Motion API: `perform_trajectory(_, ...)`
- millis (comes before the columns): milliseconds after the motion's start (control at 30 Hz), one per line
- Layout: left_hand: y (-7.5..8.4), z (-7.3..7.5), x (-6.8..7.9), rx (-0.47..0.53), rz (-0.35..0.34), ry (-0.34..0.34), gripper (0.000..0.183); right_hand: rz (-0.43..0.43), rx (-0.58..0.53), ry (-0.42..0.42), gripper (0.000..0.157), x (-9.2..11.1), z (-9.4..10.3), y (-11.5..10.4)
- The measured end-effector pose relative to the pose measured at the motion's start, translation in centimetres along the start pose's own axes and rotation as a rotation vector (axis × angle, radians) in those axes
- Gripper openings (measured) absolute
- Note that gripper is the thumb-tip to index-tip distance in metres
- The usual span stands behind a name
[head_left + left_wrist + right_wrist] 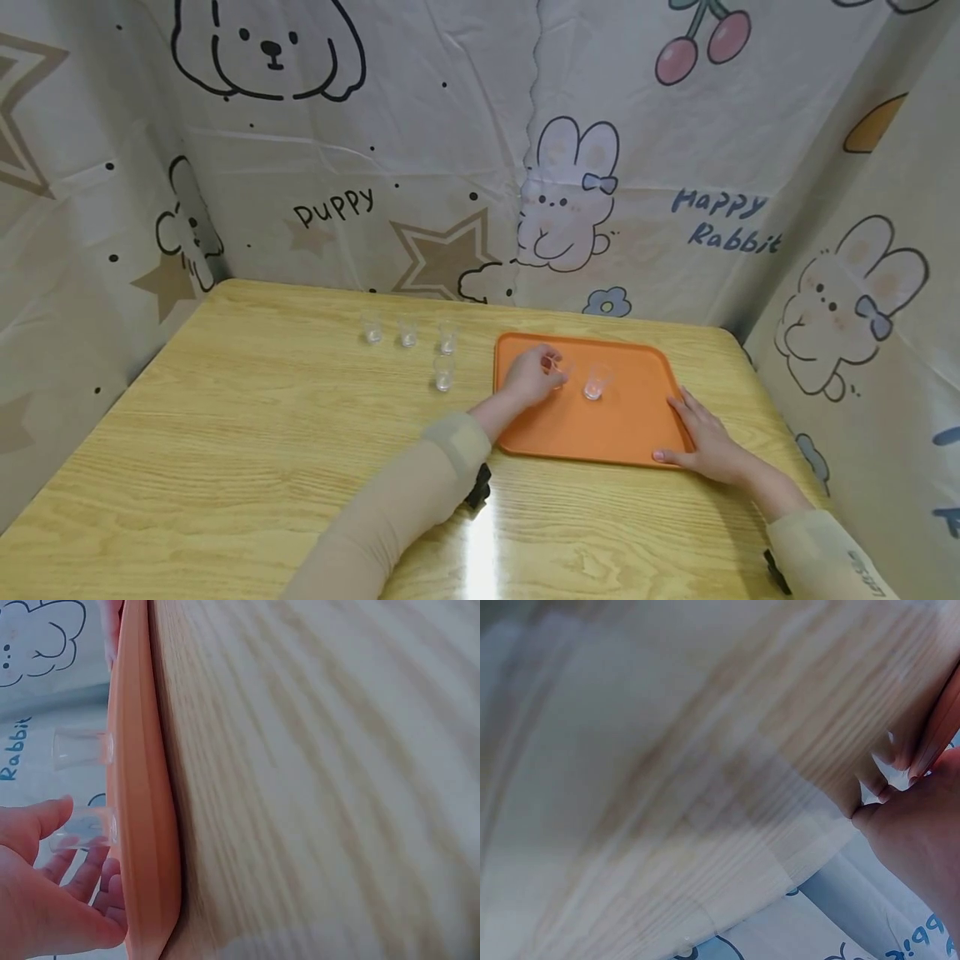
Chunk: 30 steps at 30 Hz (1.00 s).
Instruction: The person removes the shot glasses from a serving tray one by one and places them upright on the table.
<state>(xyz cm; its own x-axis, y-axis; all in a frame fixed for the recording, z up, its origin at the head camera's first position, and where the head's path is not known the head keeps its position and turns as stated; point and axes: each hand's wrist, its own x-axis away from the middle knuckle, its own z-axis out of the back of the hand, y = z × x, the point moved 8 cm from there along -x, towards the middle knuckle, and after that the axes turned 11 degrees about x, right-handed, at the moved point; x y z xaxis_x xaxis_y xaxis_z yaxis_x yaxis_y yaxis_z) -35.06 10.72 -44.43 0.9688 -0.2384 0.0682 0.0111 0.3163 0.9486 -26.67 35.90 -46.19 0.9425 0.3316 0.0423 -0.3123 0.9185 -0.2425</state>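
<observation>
My left hand [534,377] is over the left half of an orange tray [592,437]. Its thumb and fingers pinch a small clear cup [86,826] that stands upright on the tray. Just to the right, a second clear cup [595,385] also stands on the tray, apart from the hand. My right hand [708,442] holds the tray's near right corner, with the thumb at the front rim and the fingers over the right rim. In the right wrist view, part of that hand is cut off by the frame edge.
Left of the tray, several more clear cups stand upright on the wooden table [247,433]; the nearest cup [443,375] is closest to the tray's left rim. A printed cloth [450,150] hangs behind the table and along both sides.
</observation>
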Motion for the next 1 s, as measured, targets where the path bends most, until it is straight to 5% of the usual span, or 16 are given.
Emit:
perform_trajectory(333,0.9,1.5,0.6,0.001,-0.032,-0.035,0.033,-0.007,-0.006,-0.004,0.095,0.1,-0.3,0.0)
perform_trajectory(633,3.5,3.8,2.4,-0.048,-0.140,-0.128,0.032,0.000,-0.009,0.000,0.094,0.1,-0.2,0.0)
perform_trajectory(1000,5.6,6.9,5.0,-0.109,-0.179,-0.233,0.037,0.000,-0.003,-0.002,0.095,0.0,-0.2,0.0)
